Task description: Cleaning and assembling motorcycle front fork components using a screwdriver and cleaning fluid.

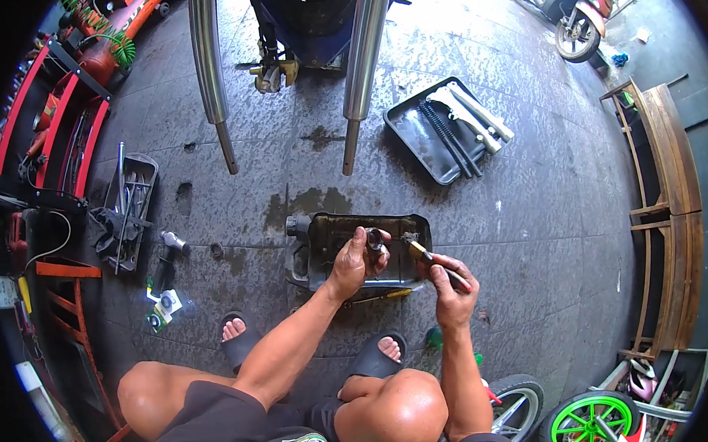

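My left hand [351,267] grips a small dark ring-shaped metal part [375,240], with its open end facing up. In my right hand [454,294] is a brush [421,252] with a dark handle and a brass-coloured ferrule. Its bristles point toward the ring part and stay a little apart from it. Both hands are over a black oil pan [422,227] with a grey cap on its left side. Wet, dirty liquid seems to lie inside, partly hidden by my hands. A yellow-handled tool [398,293] lies along the pan's near edge.
Two bare fork tubes [361,61] hang down ahead. Beyond the pan, a black tray [403,131] holds fork legs and springs. To the left are a tool tray [149,180], a red rack [75,118] and an air compressor [132,17]; a wooden bench [677,158] stands right.
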The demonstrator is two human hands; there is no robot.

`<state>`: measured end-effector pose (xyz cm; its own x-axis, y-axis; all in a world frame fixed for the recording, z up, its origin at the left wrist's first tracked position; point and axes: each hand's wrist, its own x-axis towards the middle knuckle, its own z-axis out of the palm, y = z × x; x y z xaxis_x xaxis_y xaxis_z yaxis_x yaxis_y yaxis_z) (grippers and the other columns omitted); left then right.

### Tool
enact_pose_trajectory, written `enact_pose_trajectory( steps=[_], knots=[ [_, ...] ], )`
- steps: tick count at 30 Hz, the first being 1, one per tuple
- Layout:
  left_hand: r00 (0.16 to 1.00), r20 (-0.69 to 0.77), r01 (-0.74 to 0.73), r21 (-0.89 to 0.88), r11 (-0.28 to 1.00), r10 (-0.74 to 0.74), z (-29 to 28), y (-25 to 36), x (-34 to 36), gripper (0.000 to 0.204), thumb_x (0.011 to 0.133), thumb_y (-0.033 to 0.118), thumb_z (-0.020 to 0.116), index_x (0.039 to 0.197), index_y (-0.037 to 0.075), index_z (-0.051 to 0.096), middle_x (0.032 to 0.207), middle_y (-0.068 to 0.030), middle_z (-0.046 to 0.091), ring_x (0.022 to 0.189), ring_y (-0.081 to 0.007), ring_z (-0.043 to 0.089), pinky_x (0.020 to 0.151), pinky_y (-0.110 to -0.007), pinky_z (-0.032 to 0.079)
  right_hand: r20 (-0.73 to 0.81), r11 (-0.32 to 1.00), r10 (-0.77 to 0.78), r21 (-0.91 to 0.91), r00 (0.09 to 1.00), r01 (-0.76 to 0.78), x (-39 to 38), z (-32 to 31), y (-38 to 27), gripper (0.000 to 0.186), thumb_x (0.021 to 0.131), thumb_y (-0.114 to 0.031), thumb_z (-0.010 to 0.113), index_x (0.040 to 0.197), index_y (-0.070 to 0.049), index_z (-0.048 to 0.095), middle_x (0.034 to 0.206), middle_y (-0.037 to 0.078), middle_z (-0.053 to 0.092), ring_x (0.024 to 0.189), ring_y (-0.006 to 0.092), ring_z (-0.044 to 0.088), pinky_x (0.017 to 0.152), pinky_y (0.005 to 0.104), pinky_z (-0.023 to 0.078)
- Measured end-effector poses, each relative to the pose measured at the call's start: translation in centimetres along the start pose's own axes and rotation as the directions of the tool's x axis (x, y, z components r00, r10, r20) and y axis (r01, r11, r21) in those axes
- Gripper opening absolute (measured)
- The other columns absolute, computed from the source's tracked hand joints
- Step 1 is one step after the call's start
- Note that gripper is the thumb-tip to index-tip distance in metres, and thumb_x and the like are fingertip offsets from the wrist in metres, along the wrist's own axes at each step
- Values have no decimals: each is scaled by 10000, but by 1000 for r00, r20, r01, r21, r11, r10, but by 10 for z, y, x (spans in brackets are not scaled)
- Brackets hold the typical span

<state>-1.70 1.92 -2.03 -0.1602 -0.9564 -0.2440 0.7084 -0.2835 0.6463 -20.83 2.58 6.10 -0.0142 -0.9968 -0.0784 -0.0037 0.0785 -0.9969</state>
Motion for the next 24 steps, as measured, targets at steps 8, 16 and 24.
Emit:
enact_pose_trajectory(
  steps=[8, 16, 24],
  knots=[
    [1000, -17, 28, 288, 957, -24, 3, -3, -1, 490, 1035, 517, 435, 1034, 54, 594, 779, 16, 565, 704, -66, 511, 630, -241, 434, 719, 555, -291, -411, 632, 723, 25, 9, -36, 288, 823, 32, 674, 1094, -65, 680, 1097, 152, 682, 976, 326, 685, 852, 381, 564],
    [989, 143, -91, 745, 661, -25, -20, -10, 0, 319, 1065, 318, 447, 1179, 38, 549, 846, -19, 566, 771, -91, 509, 710, -277, 444, 284, 919, 248, -372, 926, -132, 35, 12, 19, 196, 882, -76, 690, 1064, -4, 695, 910, 102, 728, 779, 179, 705, 730, 309, 567],
    [958, -209, 159, 957, 244, 196, -75, 15, 25, 446, 813, 293, 758, 1099, -22, 622, 993, -218, 703, 950, -332, 692, 842, -400, 516, 23, 906, 315, -305, 949, -293, 20, -4, 87, 233, 879, -147, 704, 1024, 36, 706, 840, 103, 733, 762, 140, 701, 703, 296, 563]
  ],
)
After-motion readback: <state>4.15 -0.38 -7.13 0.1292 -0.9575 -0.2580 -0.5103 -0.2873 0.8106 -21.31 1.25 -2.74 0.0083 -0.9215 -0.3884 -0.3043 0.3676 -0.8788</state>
